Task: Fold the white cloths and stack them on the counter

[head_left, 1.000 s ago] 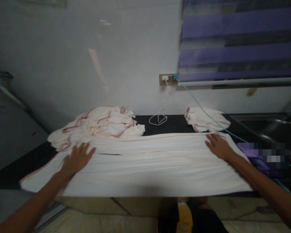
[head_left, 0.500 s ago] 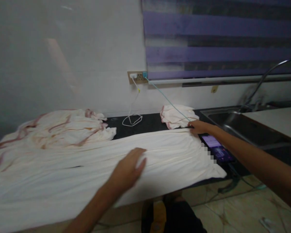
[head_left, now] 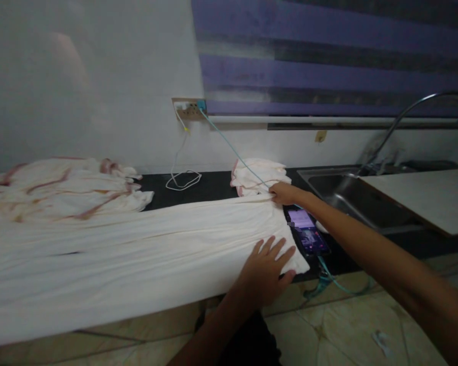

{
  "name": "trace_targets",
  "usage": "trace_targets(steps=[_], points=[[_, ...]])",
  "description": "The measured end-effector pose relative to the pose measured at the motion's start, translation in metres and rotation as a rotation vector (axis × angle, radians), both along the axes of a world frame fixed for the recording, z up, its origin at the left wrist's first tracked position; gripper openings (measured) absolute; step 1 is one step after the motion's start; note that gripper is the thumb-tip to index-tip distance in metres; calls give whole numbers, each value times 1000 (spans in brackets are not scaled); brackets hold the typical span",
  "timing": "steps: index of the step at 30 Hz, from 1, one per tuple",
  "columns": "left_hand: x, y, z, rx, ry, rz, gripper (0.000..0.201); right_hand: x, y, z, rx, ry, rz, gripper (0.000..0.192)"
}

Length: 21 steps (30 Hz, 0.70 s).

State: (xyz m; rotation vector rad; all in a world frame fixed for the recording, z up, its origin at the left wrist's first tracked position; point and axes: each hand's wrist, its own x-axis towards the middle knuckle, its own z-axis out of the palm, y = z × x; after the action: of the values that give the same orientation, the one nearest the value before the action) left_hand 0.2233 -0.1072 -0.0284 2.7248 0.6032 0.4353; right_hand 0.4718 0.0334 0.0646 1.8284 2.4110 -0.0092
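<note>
A long white cloth [head_left: 145, 249] lies spread along the dark countertop, with lengthwise creases and a small dark slit or mark at its left part. My left hand [head_left: 262, 272] rests flat on the cloth near its right end, fingers spread. At the cloth's far right corner, my right hand [head_left: 284, 193] is closed, pinching the edge. Just right of the cloth lies a lit phone [head_left: 308, 235] with a teal cable. Behind my right hand sits a small folded white cloth with a reddish border [head_left: 257, 173].
A heap of white cloths with reddish edges [head_left: 72, 185] lies at the back left. A white cable [head_left: 183, 180] hangs from the wall socket [head_left: 190, 109]. The steel sink [head_left: 351, 195], its faucet [head_left: 397, 122] and a pale board [head_left: 423, 193] are at the right.
My left hand has moved right along the cloth and now lies with fingers spread near its end. My right hand stays at the far corner. The view has shifted right.
</note>
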Motion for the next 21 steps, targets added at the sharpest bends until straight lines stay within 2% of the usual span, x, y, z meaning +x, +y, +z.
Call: trace_targets(steps=[5, 10, 16, 21], points=[[-3, -2, 5, 93, 7, 3, 56, 7, -16, 11, 103, 154, 84, 25], [-1, -3, 6, 135, 27, 19, 55, 3, -44, 25, 167, 233, 212, 19], [4, -4, 11, 125, 32, 49, 54, -12, -75, 40, 151, 252, 315, 14], [8, -3, 13, 75, 64, 74, 56, -20, -96, 42, 149, 272, 355, 12]])
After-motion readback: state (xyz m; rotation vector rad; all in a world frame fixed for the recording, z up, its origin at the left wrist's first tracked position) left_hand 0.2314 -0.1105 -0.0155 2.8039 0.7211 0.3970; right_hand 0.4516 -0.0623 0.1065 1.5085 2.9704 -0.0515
